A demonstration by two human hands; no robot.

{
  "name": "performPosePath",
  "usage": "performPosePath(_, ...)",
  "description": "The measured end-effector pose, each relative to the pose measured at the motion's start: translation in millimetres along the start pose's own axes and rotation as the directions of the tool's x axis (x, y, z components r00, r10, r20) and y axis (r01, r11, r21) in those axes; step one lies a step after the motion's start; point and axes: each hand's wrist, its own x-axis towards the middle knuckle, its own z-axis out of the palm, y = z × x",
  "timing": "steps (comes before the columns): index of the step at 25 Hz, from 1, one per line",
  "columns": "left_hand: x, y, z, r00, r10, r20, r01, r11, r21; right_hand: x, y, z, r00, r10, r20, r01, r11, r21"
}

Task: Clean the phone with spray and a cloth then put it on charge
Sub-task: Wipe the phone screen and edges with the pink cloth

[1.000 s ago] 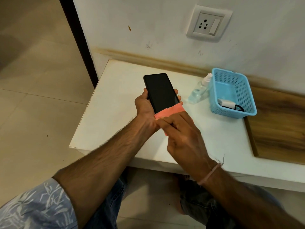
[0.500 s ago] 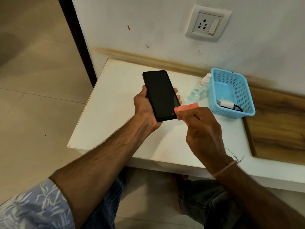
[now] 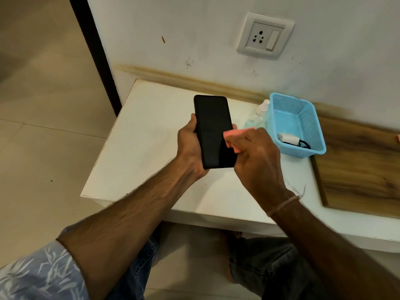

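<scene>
- The phone (image 3: 213, 131) is held in the air above the white table (image 3: 151, 137), its dark screen facing up toward the camera and its top end pointing at the wall.
- The left hand (image 3: 190, 148) grips it from behind, with the thumb along the left edge and fingertips just showing round the right edge.
- The right hand (image 3: 257, 156) is curled round a pink cloth (image 3: 234, 135) and presses it against the phone's right side, about halfway up.
- This looks like the wiping step. It would go best with the left fingers on the edges only, off the glass, and the cloth drawn lightly across the whole screen in overlapping strokes. After that, turn the phone over for the back.
- Most of the cloth is buried in the right fist.
- The phone's back and charging port are out of sight, and I cannot tell whether the glass is wet or smeared.
- The spray bottle (image 3: 257, 118) stands partly behind the right hand, touching or just beside the blue basket (image 3: 318, 135).
- A charger (image 3: 289, 139) lies in the basket, its cable only partly visible.
- Whether the switch on the wall socket (image 3: 265, 37) is on is hard to tell.
</scene>
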Motion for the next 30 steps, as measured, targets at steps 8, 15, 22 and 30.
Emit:
performPosePath(8, 3.3, -2.4, -2.5, 0.997, 0.058, -0.045, -0.052, 0.99, 0.131, 28.9, 5.3, 0.4, 0.991, 0.127, 0.036, -0.127, 0.992, -0.004)
performPosePath(15, 2.5, -0.1, -3.2, 0.997, 0.074, -0.014, -0.072, 0.988, 0.136, 10.7, 4.5, -5.3, 0.997, 0.04, -0.058, -0.036, 0.997, 0.07)
performPosePath(22, -1.7, 1.8, -3.0, 0.995, 0.1, 0.027, -0.103, 0.984, 0.144, 29.9, 12.2, 4.8, 0.996, 0.07, -0.059, -0.068, 0.997, 0.047)
performPosePath(30, -3.3, -1.3, -0.1, 0.987, 0.057, 0.151, -0.073, 0.992, 0.103, 84.6, 18.4, 8.0, 0.984, 0.175, -0.036, -0.174, 0.984, 0.037)
